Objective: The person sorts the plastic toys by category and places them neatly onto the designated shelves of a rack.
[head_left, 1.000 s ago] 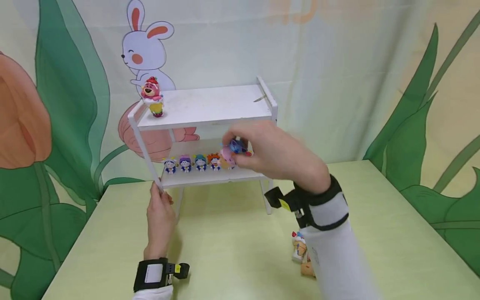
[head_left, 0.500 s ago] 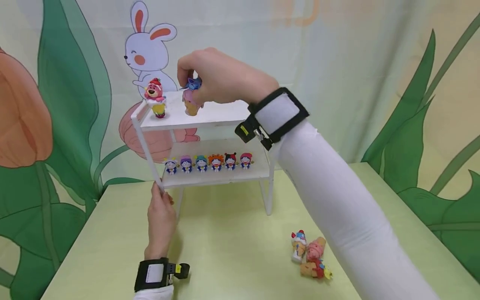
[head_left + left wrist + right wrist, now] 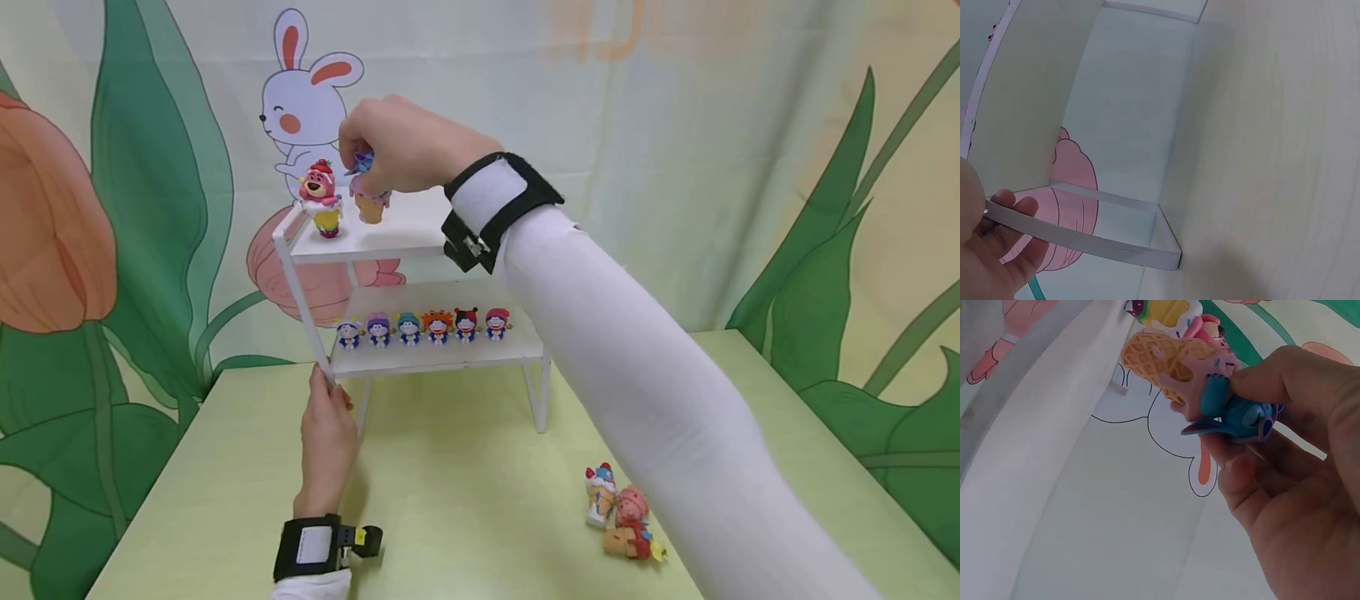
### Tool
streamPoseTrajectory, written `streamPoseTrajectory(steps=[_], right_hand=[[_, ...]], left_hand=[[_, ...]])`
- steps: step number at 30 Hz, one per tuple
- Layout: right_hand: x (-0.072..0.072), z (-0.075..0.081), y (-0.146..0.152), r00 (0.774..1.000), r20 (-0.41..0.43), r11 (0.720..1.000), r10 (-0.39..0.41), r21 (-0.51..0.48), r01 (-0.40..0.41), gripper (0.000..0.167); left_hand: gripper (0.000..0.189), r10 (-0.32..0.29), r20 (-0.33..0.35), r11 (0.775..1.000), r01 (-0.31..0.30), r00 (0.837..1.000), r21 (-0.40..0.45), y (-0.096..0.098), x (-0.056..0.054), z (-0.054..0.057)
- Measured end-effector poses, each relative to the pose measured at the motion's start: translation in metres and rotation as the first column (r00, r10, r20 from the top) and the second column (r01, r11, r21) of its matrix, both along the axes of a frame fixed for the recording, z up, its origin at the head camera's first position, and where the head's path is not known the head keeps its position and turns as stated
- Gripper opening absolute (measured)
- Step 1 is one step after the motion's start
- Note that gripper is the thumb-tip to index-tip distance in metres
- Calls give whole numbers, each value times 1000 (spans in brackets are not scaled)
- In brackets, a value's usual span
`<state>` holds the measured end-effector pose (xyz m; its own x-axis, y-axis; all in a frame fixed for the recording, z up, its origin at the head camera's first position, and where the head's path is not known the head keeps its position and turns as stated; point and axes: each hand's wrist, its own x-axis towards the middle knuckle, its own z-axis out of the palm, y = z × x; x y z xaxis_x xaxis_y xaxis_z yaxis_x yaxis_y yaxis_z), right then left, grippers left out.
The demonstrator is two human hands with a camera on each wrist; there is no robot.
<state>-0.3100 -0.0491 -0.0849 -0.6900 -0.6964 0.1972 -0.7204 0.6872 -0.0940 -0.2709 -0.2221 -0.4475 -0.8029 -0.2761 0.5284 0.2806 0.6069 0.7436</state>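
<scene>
My right hand (image 3: 408, 146) pinches an ice-cream-cone figurine (image 3: 1200, 378) by its blue big-eared character top; pink icing and a waffle cone show below. It is held at the left part of the upper shelf (image 3: 420, 229), beside a pink bear figurine (image 3: 322, 200) that stands upright there. Whether the cone's base touches the shelf I cannot tell. Low on the white rack's left side, my left hand (image 3: 327, 442) grips the front leg (image 3: 1085, 240), with fingers curled round it in the left wrist view.
On the lower shelf (image 3: 442, 358) several small figurines (image 3: 437, 327) stand in a row. A group of cone figurines (image 3: 630, 521) lies on the table (image 3: 465, 492) at the right, partly beside my right sleeve. Behind hangs a printed curtain (image 3: 675, 167).
My right hand has carried the cone figurine from in front of the lower shelf up and left to the upper shelf, closer to the bear figurine. The left hand keeps its grip.
</scene>
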Motion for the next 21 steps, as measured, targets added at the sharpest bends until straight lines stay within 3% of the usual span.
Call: streamPoseTrajectory(steps=[5, 12, 21], right_hand=[[-10, -7, -8, 998, 33, 999, -52, 11, 51, 26], [-21, -12, -8, 996, 58, 997, -70, -5, 71, 21], [-21, -13, -18, 995, 75, 997, -68, 26, 66, 17]], left_hand=[[42, -1, 1, 1000, 1, 1000, 1, 0, -1, -1], [42, -15, 6, 1000, 15, 1000, 16, 3, -2, -2], [40, 14, 24, 1000, -14, 1000, -3, 2, -1, -2]])
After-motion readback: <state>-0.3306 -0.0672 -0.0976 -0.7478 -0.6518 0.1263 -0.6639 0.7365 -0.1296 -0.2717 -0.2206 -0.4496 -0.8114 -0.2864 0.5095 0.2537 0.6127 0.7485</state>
